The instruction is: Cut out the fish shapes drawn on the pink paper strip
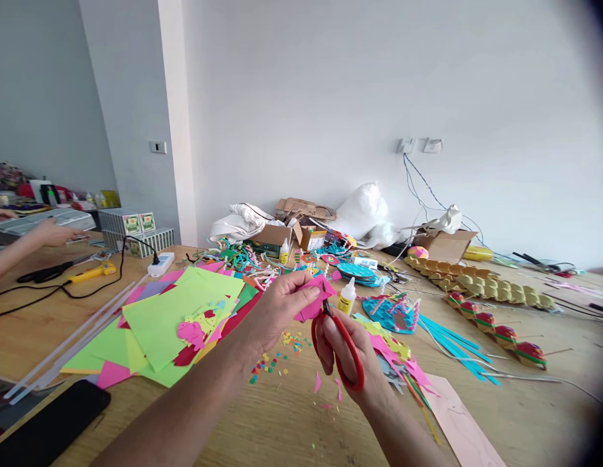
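My left hand (282, 308) pinches a small piece of pink paper (311, 306), thumb on top. In my right hand (347, 347) is a pair of scissors (356, 370) with red handles, my fingers through the loops. The blades meet the right edge of the pink paper; how far they are apart is hard to make out. Below both hands, pink offcuts (317, 383) and small coloured paper dots (267, 366) lie on the wooden table (276, 431). Just behind the scissors stands a glue bottle (347, 298) with a yellow label.
Coloured paper sheets (169, 318) are piled at left, near a black phone (52, 421) and a yellow glue gun (93, 272). Egg-carton strips (505, 292) and blue strips (457, 344) lie at right. Another person's hand (55, 232) reaches in at far left.
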Available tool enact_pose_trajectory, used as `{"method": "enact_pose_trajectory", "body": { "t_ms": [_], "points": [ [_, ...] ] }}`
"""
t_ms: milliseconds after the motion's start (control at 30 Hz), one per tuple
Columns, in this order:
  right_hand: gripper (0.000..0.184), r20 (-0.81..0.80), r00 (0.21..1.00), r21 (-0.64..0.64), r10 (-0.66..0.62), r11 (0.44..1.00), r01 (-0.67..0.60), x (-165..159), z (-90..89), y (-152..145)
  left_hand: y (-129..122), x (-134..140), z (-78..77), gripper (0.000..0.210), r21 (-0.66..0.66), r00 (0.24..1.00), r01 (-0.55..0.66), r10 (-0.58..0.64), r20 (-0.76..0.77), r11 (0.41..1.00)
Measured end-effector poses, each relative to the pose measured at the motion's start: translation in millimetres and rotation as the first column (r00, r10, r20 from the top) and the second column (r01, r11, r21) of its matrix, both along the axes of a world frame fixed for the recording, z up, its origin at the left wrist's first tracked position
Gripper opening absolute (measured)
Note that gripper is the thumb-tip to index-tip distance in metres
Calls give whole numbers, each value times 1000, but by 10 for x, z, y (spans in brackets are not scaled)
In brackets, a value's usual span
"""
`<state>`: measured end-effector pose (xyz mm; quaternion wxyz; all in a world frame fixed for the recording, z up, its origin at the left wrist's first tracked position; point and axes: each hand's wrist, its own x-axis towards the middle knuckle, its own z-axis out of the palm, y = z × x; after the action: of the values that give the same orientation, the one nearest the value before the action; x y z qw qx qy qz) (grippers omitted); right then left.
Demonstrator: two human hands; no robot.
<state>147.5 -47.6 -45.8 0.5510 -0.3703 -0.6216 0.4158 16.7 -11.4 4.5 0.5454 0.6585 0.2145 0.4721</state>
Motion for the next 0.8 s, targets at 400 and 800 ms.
{"method": "enact_pose_trajectory", "body": {
  "t_ms": [400,800],
  "points": [
    [42,20,1000,0,-20,1000,20,-3,-10,-3,7,-8,2,16,40,1000,-2,3,-22,999],
    [42,0,1000,-62,-31,998,31,-28,2,-8,12,-5,6,22,90,996,-47,54,-67,995]
  ]
}}
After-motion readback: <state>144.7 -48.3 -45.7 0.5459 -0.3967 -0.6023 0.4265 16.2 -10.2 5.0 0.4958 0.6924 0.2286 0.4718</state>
